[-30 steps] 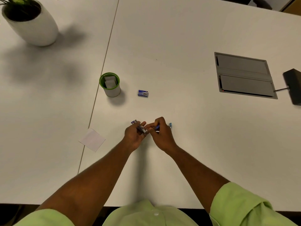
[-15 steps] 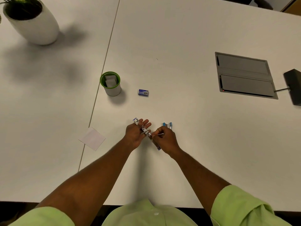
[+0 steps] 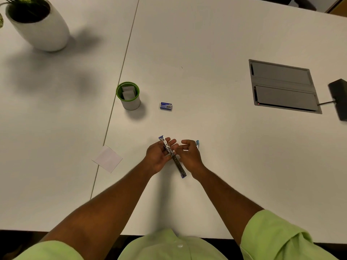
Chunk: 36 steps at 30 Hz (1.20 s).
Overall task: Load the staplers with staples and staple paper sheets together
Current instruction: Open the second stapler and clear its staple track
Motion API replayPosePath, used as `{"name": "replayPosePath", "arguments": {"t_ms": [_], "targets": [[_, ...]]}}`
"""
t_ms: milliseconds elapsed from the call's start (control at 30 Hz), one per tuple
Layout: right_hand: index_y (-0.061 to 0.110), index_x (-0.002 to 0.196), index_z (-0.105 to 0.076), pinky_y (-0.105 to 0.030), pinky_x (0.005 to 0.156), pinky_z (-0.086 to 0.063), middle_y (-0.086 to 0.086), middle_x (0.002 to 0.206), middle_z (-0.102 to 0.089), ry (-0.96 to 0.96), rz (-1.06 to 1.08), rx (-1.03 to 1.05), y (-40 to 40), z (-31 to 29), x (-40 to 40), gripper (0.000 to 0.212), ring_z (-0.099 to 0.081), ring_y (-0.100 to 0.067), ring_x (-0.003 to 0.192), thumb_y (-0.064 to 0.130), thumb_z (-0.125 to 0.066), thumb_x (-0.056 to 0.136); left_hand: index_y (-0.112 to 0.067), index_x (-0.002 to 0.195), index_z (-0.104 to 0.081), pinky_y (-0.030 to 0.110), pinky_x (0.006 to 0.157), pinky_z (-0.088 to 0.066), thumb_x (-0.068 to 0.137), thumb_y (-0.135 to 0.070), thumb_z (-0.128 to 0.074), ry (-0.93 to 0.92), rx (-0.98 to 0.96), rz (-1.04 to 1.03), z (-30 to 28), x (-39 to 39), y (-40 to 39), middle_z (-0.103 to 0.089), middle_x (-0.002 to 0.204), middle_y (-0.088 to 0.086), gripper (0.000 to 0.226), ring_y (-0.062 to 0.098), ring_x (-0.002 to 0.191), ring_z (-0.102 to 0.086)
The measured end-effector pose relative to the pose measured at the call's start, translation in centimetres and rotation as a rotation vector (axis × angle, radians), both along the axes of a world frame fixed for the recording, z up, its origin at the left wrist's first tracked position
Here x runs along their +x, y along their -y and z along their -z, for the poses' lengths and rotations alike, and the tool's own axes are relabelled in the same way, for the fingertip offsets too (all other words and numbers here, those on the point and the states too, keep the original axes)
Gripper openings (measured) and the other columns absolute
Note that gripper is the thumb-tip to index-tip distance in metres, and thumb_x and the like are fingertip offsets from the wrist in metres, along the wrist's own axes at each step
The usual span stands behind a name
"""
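My left hand (image 3: 159, 156) holds a small metal stapler (image 3: 178, 166) with blue ends, swung fully open into one long strip that points toward me. My right hand (image 3: 189, 156) is right beside it, thumb touching the stapler's hinge and fingers curled around what looks like a thin pale strip of staples. A second, light blue stapler (image 3: 197, 143) stands on the table just behind my right hand, mostly hidden by it. A small blue box of staples (image 3: 166, 106) lies farther back. A white paper sheet (image 3: 107, 158) lies to the left across the table seam.
A green-rimmed white cup (image 3: 128, 98) with folded paper stands left of the staple box. A white plant pot (image 3: 43, 30) sits at the far left. At the right are a grey cable hatch (image 3: 283, 87) and a black box (image 3: 340, 98).
The stapler has been unfolded from a closed bundle between both hands into a long open strip. My right hand has moved off its near end up to its middle.
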State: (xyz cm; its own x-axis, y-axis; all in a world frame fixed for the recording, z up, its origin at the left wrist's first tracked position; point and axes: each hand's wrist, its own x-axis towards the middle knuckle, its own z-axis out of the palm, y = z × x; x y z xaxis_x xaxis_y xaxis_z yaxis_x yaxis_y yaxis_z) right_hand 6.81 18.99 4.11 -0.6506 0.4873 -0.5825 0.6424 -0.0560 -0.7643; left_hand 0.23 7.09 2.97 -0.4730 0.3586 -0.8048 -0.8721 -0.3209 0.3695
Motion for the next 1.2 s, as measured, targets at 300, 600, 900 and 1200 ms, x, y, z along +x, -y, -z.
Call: {"name": "replayPosePath", "arguments": {"t_ms": [300, 600, 900, 1200], "targets": [[0.015, 0.086, -0.066, -0.036, 0.072, -0.056, -0.007, 0.084, -0.072, 0.047, 0.073, -0.134, 1.7, 0.1, -1.8, 0.024, -0.069, -0.022, 0.077, 0.039, -0.069, 0.089, -0.006, 0.118, -0.065, 0.037, 0.075, -0.060, 0.100, -0.010, -0.049, -0.092, 0.010, 0.123, -0.4, 0.6, -0.6, -0.077, 0.105, 0.011, 0.024, 0.023, 0.090, -0.076], [0.015, 0.087, -0.065, -0.048, 0.085, -0.060, -0.009, 0.091, -0.074, 0.125, 0.105, -0.140, 2.0, 0.9, -2.4, 0.029, -0.072, -0.028, 0.091, 0.044, -0.068, 0.086, -0.007, 0.117, -0.067, 0.039, 0.078, -0.053, 0.103, -0.013, -0.046, -0.124, -0.001, 0.145, -0.8, 0.8, -0.5, -0.073, 0.113, 0.014, 0.026, 0.028, 0.096, -0.069], [0.008, 0.103, -0.066, -0.039, 0.083, -0.057, -0.009, 0.098, -0.073, 0.123, 0.094, -0.118, 2.2, 0.6, -2.7, 0.031, -0.071, -0.026, 0.095, 0.036, -0.064, 0.089, -0.007, 0.119, -0.069, 0.033, 0.075, -0.058, 0.102, -0.014, -0.049, -0.126, -0.022, 0.143, -0.3, 1.0, -0.4, -0.076, 0.108, 0.009, 0.027, 0.021, 0.089, -0.072], [0.011, 0.105, -0.068, -0.041, 0.087, -0.059, -0.005, 0.096, -0.073, 0.126, 0.076, -0.066, 2.4, 0.9, -2.9, 0.027, -0.070, -0.023, 0.093, 0.033, -0.064, 0.090, -0.006, 0.120, -0.070, 0.041, 0.091, -0.056, 0.101, -0.013, -0.049, -0.117, -0.047, 0.116, 0.0, 1.3, -0.5, -0.073, 0.114, 0.014, 0.029, 0.025, 0.100, -0.069]]}}
